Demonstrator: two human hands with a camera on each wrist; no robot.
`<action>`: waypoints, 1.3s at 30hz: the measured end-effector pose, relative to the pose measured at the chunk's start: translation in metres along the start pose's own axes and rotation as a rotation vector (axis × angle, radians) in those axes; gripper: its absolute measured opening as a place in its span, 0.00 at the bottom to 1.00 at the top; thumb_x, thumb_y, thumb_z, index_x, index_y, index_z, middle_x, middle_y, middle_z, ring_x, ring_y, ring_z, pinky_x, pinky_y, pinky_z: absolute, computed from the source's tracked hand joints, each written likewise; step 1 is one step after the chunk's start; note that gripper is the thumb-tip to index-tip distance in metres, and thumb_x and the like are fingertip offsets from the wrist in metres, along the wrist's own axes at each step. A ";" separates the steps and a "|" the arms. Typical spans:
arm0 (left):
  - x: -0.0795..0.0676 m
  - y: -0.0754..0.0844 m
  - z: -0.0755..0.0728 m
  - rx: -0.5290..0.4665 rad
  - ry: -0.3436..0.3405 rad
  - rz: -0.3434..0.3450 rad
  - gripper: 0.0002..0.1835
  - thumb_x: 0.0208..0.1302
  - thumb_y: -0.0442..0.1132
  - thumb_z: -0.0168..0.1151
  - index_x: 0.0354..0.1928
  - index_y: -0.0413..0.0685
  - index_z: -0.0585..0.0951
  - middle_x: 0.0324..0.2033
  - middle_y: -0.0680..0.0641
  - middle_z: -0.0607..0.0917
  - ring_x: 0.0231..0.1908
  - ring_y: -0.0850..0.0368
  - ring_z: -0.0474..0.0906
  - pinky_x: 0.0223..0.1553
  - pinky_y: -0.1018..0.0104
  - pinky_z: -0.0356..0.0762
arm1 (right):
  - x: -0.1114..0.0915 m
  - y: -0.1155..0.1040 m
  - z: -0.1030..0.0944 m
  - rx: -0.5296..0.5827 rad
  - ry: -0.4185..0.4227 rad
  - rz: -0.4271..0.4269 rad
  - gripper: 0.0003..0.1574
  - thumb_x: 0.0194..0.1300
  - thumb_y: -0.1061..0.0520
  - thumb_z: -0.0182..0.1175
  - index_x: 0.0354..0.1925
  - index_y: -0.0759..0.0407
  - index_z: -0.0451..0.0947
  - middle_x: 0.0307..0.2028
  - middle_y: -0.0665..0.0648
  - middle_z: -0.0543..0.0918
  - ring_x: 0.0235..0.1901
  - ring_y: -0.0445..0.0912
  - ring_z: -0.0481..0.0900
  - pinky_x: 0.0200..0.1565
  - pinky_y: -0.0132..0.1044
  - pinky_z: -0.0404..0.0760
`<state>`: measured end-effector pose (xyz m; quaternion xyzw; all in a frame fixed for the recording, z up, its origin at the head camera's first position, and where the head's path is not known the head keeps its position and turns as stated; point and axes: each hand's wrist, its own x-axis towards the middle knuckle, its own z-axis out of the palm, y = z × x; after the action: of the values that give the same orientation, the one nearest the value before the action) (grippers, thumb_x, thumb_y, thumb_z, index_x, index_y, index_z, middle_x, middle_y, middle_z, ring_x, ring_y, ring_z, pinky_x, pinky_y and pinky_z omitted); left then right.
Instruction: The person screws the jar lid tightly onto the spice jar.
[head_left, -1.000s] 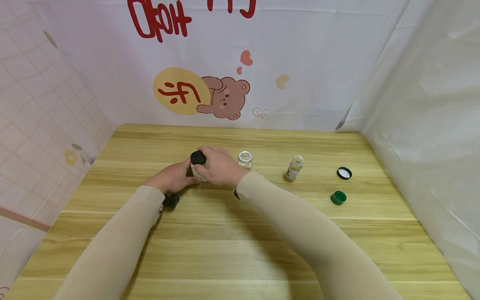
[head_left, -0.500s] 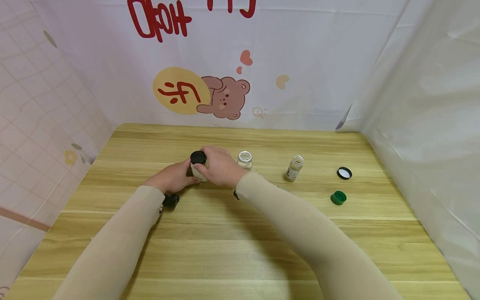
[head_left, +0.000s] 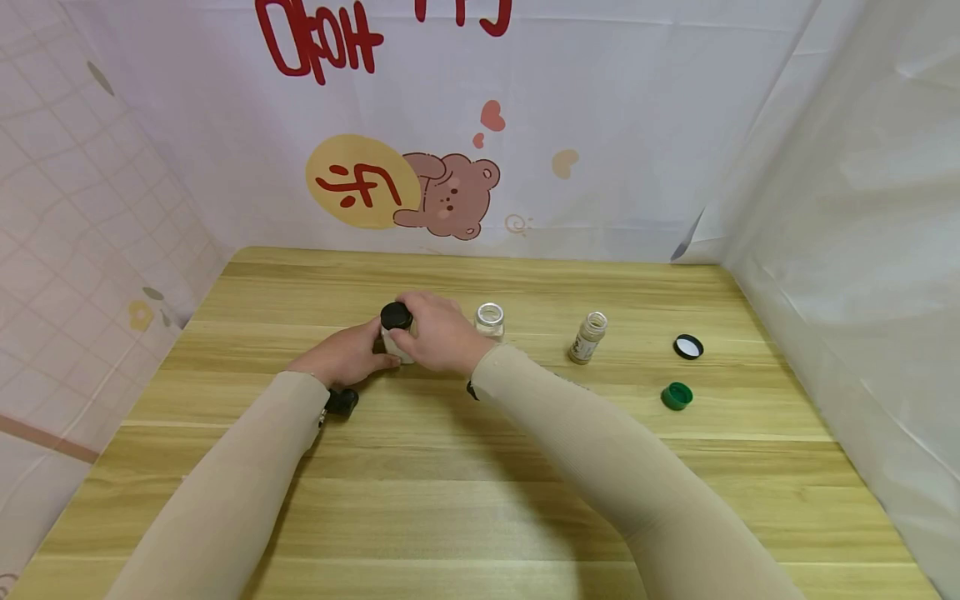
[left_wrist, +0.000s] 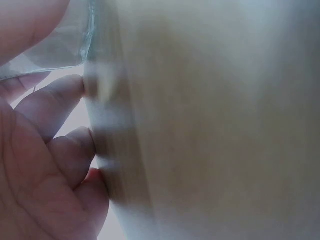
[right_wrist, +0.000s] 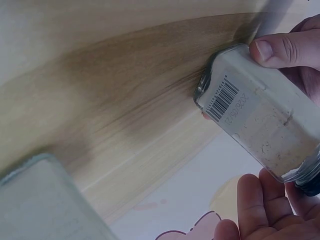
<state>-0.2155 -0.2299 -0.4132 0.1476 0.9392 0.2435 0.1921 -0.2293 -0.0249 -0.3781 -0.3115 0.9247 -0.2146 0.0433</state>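
Observation:
At the left of the table stands an upright glass jar [head_left: 398, 348] with pale contents and a black lid [head_left: 396, 315] on top. My left hand [head_left: 345, 354] grips its body from the left, thumb at the front. On the other side, my right hand [head_left: 442, 333] pinches the lid between thumb and fingers. The right wrist view shows the squarish jar [right_wrist: 265, 115] with a barcode label, the left thumb [right_wrist: 285, 50] against its side and the right fingers [right_wrist: 265, 205] by the lid. In the left wrist view, a corner of the glass [left_wrist: 60, 47] shows beside the fingers.
An uncapped glass jar [head_left: 490, 318] stands just right of my right hand. Farther right is a smaller open jar [head_left: 587, 340] with a label. A black lid [head_left: 688, 347] with white lining and a green cap [head_left: 677, 396] lie at the table's right side.
The right fingers shifted slightly right around the black lid, then back left. The jar and my left hand stay in place.

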 end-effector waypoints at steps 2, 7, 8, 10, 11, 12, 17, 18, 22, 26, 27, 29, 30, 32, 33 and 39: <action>0.000 0.000 0.000 -0.001 0.000 -0.001 0.42 0.76 0.54 0.63 0.83 0.64 0.53 0.74 0.38 0.73 0.72 0.35 0.72 0.71 0.33 0.69 | 0.000 0.000 0.000 -0.003 0.000 0.001 0.28 0.80 0.42 0.57 0.66 0.57 0.73 0.60 0.54 0.82 0.62 0.47 0.80 0.69 0.48 0.74; 0.000 0.000 0.000 -0.002 -0.004 -0.002 0.41 0.76 0.54 0.63 0.83 0.65 0.54 0.74 0.38 0.73 0.72 0.35 0.72 0.71 0.32 0.68 | 0.000 0.000 0.001 0.013 0.005 0.009 0.27 0.79 0.40 0.58 0.62 0.57 0.74 0.56 0.53 0.82 0.58 0.45 0.81 0.67 0.47 0.75; 0.001 0.000 0.000 -0.001 -0.006 -0.002 0.42 0.76 0.54 0.63 0.83 0.65 0.53 0.74 0.38 0.73 0.73 0.35 0.71 0.71 0.32 0.68 | 0.000 0.001 0.001 0.016 0.006 0.011 0.28 0.79 0.40 0.59 0.63 0.58 0.74 0.57 0.53 0.82 0.59 0.45 0.81 0.68 0.48 0.75; 0.001 0.000 0.000 0.002 -0.008 -0.001 0.42 0.76 0.54 0.63 0.84 0.65 0.52 0.75 0.38 0.72 0.73 0.35 0.71 0.71 0.32 0.68 | 0.001 0.001 0.001 0.023 0.004 0.015 0.32 0.78 0.39 0.59 0.68 0.59 0.72 0.62 0.54 0.82 0.63 0.46 0.80 0.71 0.49 0.73; 0.001 0.000 0.000 0.003 -0.009 0.001 0.43 0.76 0.54 0.63 0.84 0.65 0.51 0.75 0.38 0.72 0.73 0.35 0.71 0.72 0.32 0.67 | 0.001 0.001 0.001 0.023 0.002 0.016 0.34 0.78 0.39 0.58 0.70 0.59 0.71 0.64 0.55 0.81 0.65 0.47 0.79 0.72 0.49 0.72; 0.001 0.000 0.000 0.004 -0.008 0.002 0.43 0.76 0.54 0.63 0.84 0.65 0.51 0.75 0.38 0.72 0.73 0.35 0.70 0.72 0.32 0.67 | 0.000 0.001 0.001 0.023 -0.001 0.018 0.36 0.78 0.39 0.58 0.72 0.59 0.70 0.66 0.56 0.80 0.67 0.47 0.78 0.74 0.49 0.71; 0.000 0.000 0.000 0.011 -0.002 0.012 0.44 0.76 0.54 0.63 0.84 0.64 0.51 0.75 0.38 0.72 0.72 0.34 0.71 0.71 0.32 0.68 | -0.001 0.000 0.000 0.015 -0.011 0.013 0.35 0.80 0.41 0.56 0.73 0.59 0.69 0.69 0.57 0.78 0.70 0.49 0.76 0.75 0.50 0.70; 0.000 0.000 0.000 0.014 -0.001 0.013 0.43 0.76 0.54 0.63 0.84 0.64 0.51 0.75 0.37 0.72 0.72 0.34 0.71 0.71 0.32 0.68 | -0.001 -0.001 0.000 0.012 -0.013 0.014 0.34 0.80 0.41 0.55 0.73 0.59 0.69 0.68 0.57 0.78 0.69 0.49 0.76 0.74 0.50 0.70; 0.000 0.000 0.000 0.015 0.000 0.013 0.44 0.76 0.54 0.64 0.84 0.64 0.52 0.75 0.37 0.72 0.73 0.33 0.71 0.71 0.32 0.68 | -0.001 -0.001 -0.001 0.008 -0.014 0.018 0.32 0.81 0.39 0.55 0.70 0.58 0.71 0.66 0.56 0.80 0.68 0.49 0.76 0.74 0.50 0.70; 0.000 0.000 0.000 0.008 -0.003 0.012 0.43 0.76 0.54 0.64 0.84 0.64 0.52 0.75 0.37 0.72 0.73 0.34 0.70 0.71 0.32 0.68 | -0.001 -0.001 0.000 0.015 -0.017 0.022 0.31 0.80 0.39 0.56 0.67 0.57 0.72 0.62 0.54 0.82 0.64 0.47 0.78 0.72 0.50 0.71; 0.000 0.000 0.000 0.007 -0.004 0.013 0.44 0.76 0.54 0.64 0.85 0.64 0.52 0.75 0.37 0.72 0.73 0.34 0.71 0.71 0.32 0.68 | -0.001 -0.001 0.000 0.014 -0.018 0.024 0.31 0.80 0.39 0.56 0.67 0.57 0.72 0.62 0.54 0.81 0.64 0.47 0.78 0.72 0.50 0.71; 0.000 0.000 0.000 0.006 -0.005 0.015 0.44 0.76 0.53 0.64 0.85 0.64 0.51 0.75 0.37 0.71 0.73 0.34 0.70 0.71 0.32 0.68 | 0.000 0.000 0.000 0.014 -0.022 0.025 0.34 0.80 0.38 0.57 0.70 0.58 0.70 0.65 0.55 0.80 0.67 0.48 0.77 0.73 0.50 0.70; 0.000 0.000 0.000 0.006 -0.005 0.015 0.44 0.76 0.53 0.64 0.85 0.63 0.50 0.75 0.37 0.71 0.73 0.34 0.70 0.71 0.32 0.68 | 0.000 0.000 0.000 0.013 -0.024 0.024 0.35 0.80 0.38 0.57 0.72 0.58 0.69 0.67 0.56 0.79 0.68 0.49 0.76 0.74 0.50 0.69; -0.001 0.000 0.000 0.006 -0.004 0.015 0.44 0.76 0.53 0.64 0.85 0.63 0.50 0.75 0.37 0.72 0.73 0.34 0.71 0.71 0.32 0.68 | 0.000 0.000 0.000 0.010 -0.030 0.026 0.38 0.80 0.39 0.56 0.75 0.58 0.66 0.71 0.57 0.77 0.72 0.49 0.73 0.76 0.51 0.67; -0.001 0.000 0.000 0.007 -0.003 0.015 0.45 0.76 0.53 0.64 0.85 0.63 0.50 0.75 0.37 0.72 0.73 0.34 0.70 0.71 0.32 0.68 | 0.000 0.000 0.001 0.007 -0.032 0.026 0.39 0.80 0.39 0.56 0.77 0.58 0.65 0.72 0.58 0.75 0.73 0.50 0.72 0.76 0.51 0.67; 0.000 0.000 0.000 0.012 0.002 0.016 0.44 0.76 0.53 0.64 0.85 0.63 0.52 0.74 0.36 0.73 0.73 0.33 0.71 0.71 0.31 0.68 | 0.000 -0.001 0.001 0.003 -0.021 0.033 0.31 0.80 0.38 0.56 0.69 0.55 0.72 0.66 0.55 0.79 0.68 0.48 0.75 0.74 0.50 0.69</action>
<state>-0.2150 -0.2295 -0.4131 0.1558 0.9396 0.2394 0.1883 -0.2284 -0.0255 -0.3783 -0.2983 0.9289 -0.2119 0.0568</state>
